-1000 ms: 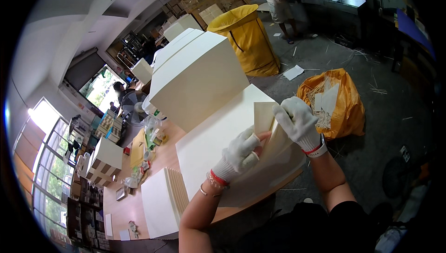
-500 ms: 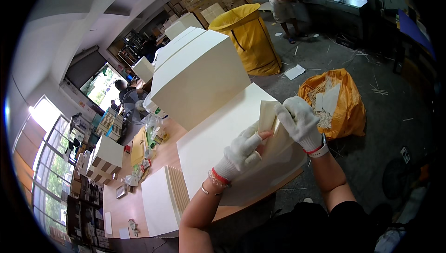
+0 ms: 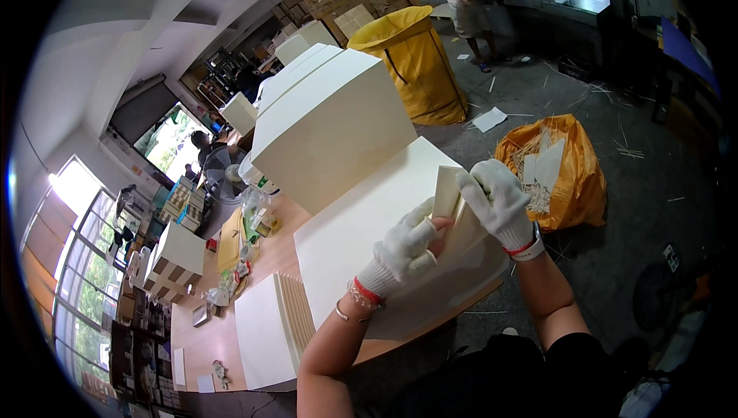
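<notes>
My gloved left hand [image 3: 401, 249] is closed on the lower left part of a small folded piece of cream card [image 3: 445, 190], with bare fingertips showing from the white knit glove. From the other side, my right hand [image 3: 496, 197], also in a white glove, pinches the upper right edge of the same card. The piece stands tilted above a stack of large cream sheets [image 3: 350, 226] at the front edge of the table. What lies under the fingers is partly hidden.
A tall block of stacked cream board [image 3: 338, 122] rises just beyond the sheets. More stacked boards [image 3: 265, 330] lie at left on the wooden table [image 3: 200, 353]. An orange bag of offcuts [image 3: 584, 180] and a yellow bag [image 3: 430, 80] stand on the floor; a person [image 3: 465, 3] stands behind.
Both hands keep their hold on the card, with only a very slight shift. The person at the back has moved their hands a little.
</notes>
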The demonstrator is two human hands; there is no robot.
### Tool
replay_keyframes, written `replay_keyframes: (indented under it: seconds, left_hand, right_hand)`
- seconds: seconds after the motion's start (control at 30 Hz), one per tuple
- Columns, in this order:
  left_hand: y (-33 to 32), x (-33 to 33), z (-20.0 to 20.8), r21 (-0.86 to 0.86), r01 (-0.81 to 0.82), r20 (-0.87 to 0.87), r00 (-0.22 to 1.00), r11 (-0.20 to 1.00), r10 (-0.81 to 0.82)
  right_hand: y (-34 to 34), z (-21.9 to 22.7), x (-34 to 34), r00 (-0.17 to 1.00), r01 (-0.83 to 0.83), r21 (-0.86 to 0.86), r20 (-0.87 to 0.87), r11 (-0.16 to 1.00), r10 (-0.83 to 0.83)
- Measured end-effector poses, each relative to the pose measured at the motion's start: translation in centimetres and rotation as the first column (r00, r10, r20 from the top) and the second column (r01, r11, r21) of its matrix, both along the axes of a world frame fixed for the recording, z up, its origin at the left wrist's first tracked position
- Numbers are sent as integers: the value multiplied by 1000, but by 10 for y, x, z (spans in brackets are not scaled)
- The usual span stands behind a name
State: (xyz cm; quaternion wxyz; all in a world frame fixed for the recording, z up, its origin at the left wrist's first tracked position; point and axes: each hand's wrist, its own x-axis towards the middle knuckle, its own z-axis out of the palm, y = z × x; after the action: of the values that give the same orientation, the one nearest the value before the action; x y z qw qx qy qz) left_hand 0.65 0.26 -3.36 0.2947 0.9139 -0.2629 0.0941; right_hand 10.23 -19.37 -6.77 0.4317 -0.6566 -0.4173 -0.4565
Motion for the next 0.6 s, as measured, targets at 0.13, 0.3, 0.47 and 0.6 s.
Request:
replay_keyframes:
  seconds: [0.13, 0.3, 0.47, 0.6]
  left_hand:
    - [-3, -5, -5, -44, -62, 45, 997, 997, 64]
    - [-5, -5, 1, -32, -42, 57, 997, 999, 43]
    - [3, -5, -7, -4, -61, 7, 998, 998, 61]
    - [2, 0, -2, -38, -2, -28, 1000, 999, 1]
  right_hand:
    - [1, -3, 1, 999, -4, 6, -39, 1000, 5]
    - [-3, -1, -1, 926, -174, 109, -321, 979, 200]
    - [-2, 1, -3, 964, -124, 54, -229, 991, 133]
    - [-2, -5, 2, 986, -75, -6, -148, 997, 74]
